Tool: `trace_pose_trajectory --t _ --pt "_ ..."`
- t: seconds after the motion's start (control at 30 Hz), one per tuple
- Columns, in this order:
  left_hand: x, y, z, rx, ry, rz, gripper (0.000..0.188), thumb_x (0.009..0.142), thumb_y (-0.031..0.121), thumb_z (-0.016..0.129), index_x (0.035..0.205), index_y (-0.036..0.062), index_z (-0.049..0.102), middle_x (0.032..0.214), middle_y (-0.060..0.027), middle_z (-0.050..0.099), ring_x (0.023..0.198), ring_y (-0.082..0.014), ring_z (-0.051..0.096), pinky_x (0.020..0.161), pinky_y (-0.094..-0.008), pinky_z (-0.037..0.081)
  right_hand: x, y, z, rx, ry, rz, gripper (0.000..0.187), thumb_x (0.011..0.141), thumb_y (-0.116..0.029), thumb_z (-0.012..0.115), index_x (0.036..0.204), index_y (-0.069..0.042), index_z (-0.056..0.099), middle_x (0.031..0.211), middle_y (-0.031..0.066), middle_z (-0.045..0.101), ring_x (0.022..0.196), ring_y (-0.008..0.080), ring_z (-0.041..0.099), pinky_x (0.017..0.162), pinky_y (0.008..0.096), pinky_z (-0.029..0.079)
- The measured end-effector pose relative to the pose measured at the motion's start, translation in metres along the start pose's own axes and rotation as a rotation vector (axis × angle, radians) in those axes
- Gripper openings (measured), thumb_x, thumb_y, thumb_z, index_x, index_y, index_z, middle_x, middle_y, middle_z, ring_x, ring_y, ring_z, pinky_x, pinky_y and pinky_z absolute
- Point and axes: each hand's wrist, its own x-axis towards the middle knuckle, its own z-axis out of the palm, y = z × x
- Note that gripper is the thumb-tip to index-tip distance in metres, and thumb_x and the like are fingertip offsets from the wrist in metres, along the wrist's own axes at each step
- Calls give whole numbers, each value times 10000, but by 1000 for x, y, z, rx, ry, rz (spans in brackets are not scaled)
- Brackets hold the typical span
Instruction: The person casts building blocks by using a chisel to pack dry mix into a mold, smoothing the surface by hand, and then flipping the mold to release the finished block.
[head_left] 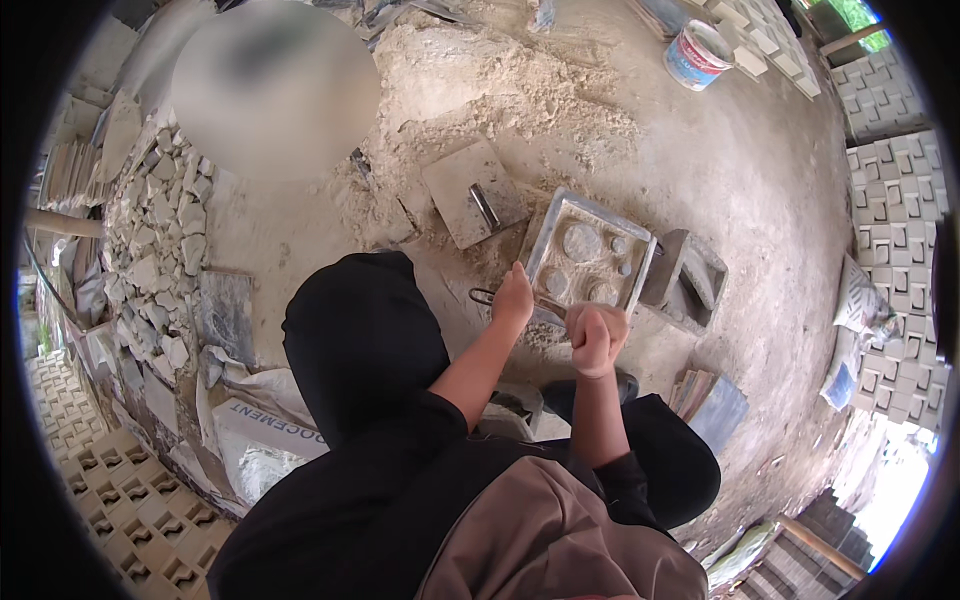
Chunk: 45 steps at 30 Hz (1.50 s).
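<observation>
A square, dusty mould frame lies on the floor before me, with several round shapes of different sizes and pale powder inside it. At its near edge my left hand is closed round a slim tool with a dark looped end sticking out to the left. Beside it, over the frame's near right corner, my right hand makes a fist at the tool's other end. The fingers hide most of the tool, so its exact kind cannot be told.
A flat square slab bears a short metal tube. Right of the frame stands a hollow grey block mould. Loose powder covers the floor beyond; a bucket stands far right. Broken rubble and a sack lie left.
</observation>
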Motion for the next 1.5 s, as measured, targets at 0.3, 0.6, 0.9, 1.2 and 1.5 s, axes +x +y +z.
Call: trace_pose_trajectory --t 0.3,0.6,0.9,1.2,1.5 --pt "5 0 3 -50 30 24 545 924 383 140 1132 -10 454 1158 -241 492 1095 -409 436 920 -458 324 1 14 4 -20 -26 1 433 859 -111 373 433 -50 322 378 24 335 317 107 293 333 244 212" --pt "6 -4 -1 -58 -57 0 588 921 428 146 1265 -7 342 1248 -248 426 1153 -401 401 964 -451 295 1 20 -20 42 34 -40 458 876 -137 376 432 -34 336 387 24 339 331 105 297 353 258 200" --pt "5 -2 8 -138 -37 -24 646 912 480 128 1276 -15 328 1249 -277 414 1181 -397 375 978 -450 282 6 11 -32 59 60 145 425 842 -66 379 421 -27 333 381 23 345 333 105 306 352 255 206" --pt "10 -9 16 -137 -17 14 672 911 494 134 1269 -38 334 1279 -265 387 1200 -386 357 986 -436 273 0 11 -57 117 139 4 401 822 -58 374 424 -38 330 385 26 347 329 95 279 350 251 204" --pt "14 -10 22 -70 7 6 674 912 498 157 1260 -40 365 1284 -244 394 1212 -371 348 1004 -419 249 -6 2 -68 126 266 3 400 814 -26 368 418 -51 313 367 14 328 326 89 274 348 238 196"
